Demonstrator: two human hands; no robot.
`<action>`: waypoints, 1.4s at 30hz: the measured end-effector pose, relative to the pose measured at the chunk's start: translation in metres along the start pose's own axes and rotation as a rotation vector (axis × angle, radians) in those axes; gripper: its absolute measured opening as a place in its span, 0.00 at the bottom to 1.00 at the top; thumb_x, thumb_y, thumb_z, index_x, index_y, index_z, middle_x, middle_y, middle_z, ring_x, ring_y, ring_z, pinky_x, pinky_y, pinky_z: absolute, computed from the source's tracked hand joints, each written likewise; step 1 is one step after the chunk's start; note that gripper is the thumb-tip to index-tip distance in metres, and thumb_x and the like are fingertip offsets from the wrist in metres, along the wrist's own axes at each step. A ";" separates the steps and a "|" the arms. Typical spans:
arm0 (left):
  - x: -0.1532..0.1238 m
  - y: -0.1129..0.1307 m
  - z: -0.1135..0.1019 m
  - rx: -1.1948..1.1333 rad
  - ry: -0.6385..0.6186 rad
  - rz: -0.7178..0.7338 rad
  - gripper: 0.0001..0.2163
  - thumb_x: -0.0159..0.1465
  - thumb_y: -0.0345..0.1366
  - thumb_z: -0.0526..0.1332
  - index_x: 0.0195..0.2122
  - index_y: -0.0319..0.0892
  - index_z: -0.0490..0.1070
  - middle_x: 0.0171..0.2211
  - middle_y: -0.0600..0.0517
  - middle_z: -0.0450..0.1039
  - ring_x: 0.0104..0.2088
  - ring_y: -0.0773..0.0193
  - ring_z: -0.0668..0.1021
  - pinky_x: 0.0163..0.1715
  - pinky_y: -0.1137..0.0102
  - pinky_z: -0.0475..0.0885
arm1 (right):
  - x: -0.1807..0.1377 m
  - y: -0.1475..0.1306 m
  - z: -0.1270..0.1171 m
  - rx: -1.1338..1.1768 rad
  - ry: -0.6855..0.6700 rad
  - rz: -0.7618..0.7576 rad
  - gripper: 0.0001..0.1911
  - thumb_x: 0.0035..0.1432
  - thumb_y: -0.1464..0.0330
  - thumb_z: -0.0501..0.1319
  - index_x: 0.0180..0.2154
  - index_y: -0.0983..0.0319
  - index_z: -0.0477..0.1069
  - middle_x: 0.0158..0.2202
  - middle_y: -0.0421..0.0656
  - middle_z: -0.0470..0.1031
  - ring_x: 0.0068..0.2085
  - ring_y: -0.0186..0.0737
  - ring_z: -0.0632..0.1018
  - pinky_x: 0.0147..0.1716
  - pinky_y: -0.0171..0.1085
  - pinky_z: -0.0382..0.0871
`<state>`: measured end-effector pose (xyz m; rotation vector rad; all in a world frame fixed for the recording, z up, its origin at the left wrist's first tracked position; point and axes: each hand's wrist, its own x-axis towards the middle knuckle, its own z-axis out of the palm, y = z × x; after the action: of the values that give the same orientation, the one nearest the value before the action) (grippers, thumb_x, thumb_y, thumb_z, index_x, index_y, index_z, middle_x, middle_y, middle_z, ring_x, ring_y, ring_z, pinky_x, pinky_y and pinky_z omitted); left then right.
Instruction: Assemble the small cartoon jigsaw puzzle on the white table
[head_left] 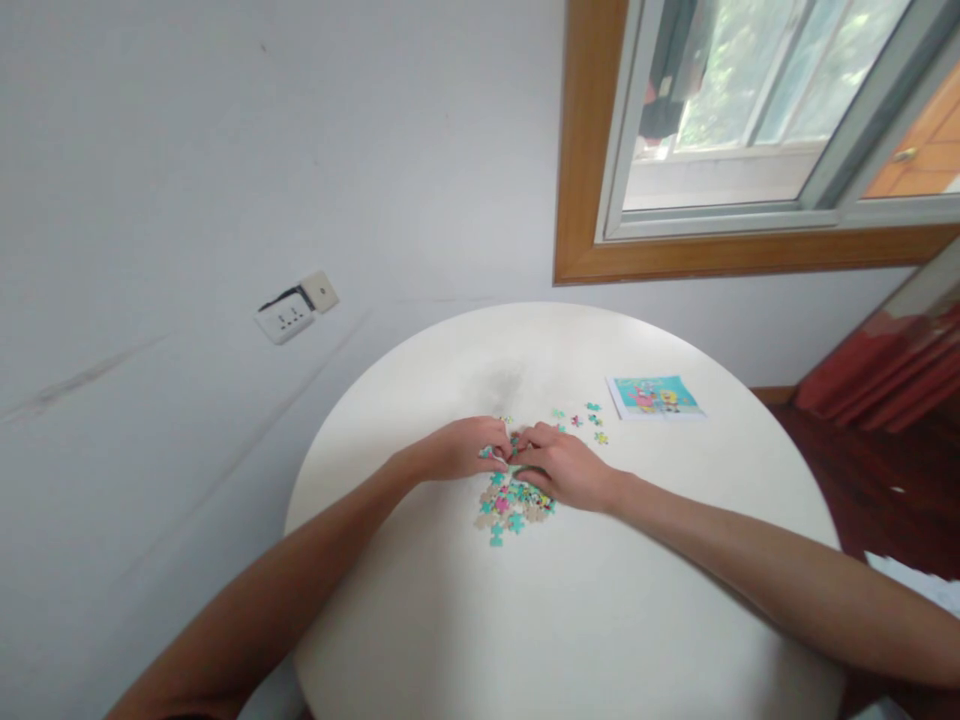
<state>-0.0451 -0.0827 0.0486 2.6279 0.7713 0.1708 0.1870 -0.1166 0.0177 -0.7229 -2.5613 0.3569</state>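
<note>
A heap of small jigsaw pieces (508, 508), teal, pink and tan, lies near the middle of a round white table (555, 620). My left hand (466, 447) and my right hand (564, 467) meet just above the heap, fingertips touching. Both have curled fingers pinching small puzzle pieces between them; the exact pieces are too small to make out. A few loose pieces (586, 417) lie scattered just beyond my right hand.
A picture card with a cartoon print (655, 396) lies on the far right of the table. A wall socket (287, 317) sits on the white wall at left. A wood-framed window (750, 140) is behind the table. Red fabric (885, 370) hangs at the right edge.
</note>
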 end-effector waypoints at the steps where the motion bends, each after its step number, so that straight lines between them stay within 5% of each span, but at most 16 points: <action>1: 0.000 -0.001 0.000 -0.008 -0.004 -0.006 0.03 0.64 0.34 0.64 0.37 0.42 0.76 0.36 0.52 0.76 0.39 0.63 0.76 0.42 0.72 0.66 | 0.001 -0.001 0.002 -0.004 -0.003 -0.002 0.10 0.66 0.65 0.59 0.44 0.60 0.78 0.43 0.48 0.74 0.46 0.43 0.72 0.46 0.40 0.67; 18: -0.003 0.000 0.002 -0.101 -0.052 -0.040 0.01 0.64 0.31 0.61 0.35 0.41 0.71 0.33 0.53 0.73 0.36 0.64 0.74 0.41 0.72 0.66 | 0.006 0.006 0.001 -0.284 -0.087 -0.167 0.10 0.69 0.69 0.55 0.44 0.65 0.74 0.40 0.49 0.73 0.44 0.44 0.70 0.43 0.41 0.65; 23: -0.003 -0.002 0.002 -0.125 -0.061 -0.086 0.01 0.61 0.29 0.62 0.34 0.40 0.71 0.30 0.55 0.71 0.31 0.68 0.72 0.33 0.74 0.65 | 0.007 0.009 0.000 -0.323 -0.039 -0.171 0.12 0.70 0.71 0.53 0.39 0.65 0.74 0.37 0.48 0.73 0.42 0.43 0.70 0.42 0.40 0.64; 31: -0.006 0.001 -0.006 -0.108 -0.053 -0.004 0.02 0.59 0.28 0.61 0.30 0.40 0.69 0.28 0.55 0.69 0.29 0.69 0.71 0.31 0.75 0.63 | 0.002 0.029 -0.032 -0.200 0.194 0.086 0.12 0.69 0.71 0.53 0.38 0.64 0.74 0.36 0.48 0.74 0.41 0.42 0.71 0.42 0.38 0.65; 38: -0.010 -0.034 -0.014 0.121 0.262 -0.282 0.02 0.59 0.32 0.59 0.30 0.40 0.70 0.30 0.52 0.73 0.32 0.64 0.73 0.35 0.71 0.65 | -0.017 0.075 -0.064 -0.269 0.210 0.379 0.12 0.66 0.71 0.54 0.38 0.63 0.77 0.38 0.47 0.77 0.41 0.41 0.73 0.42 0.36 0.63; 42: -0.010 -0.045 -0.012 0.212 0.326 -0.402 0.04 0.59 0.31 0.57 0.31 0.42 0.71 0.32 0.51 0.74 0.34 0.62 0.75 0.37 0.70 0.66 | -0.021 0.093 -0.061 -0.334 0.140 0.502 0.12 0.65 0.71 0.55 0.38 0.63 0.77 0.38 0.46 0.77 0.41 0.40 0.74 0.39 0.35 0.62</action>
<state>-0.0781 -0.0493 0.0415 2.6000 1.4814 0.4289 0.2722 -0.0438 0.0296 -1.4652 -2.3032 0.0229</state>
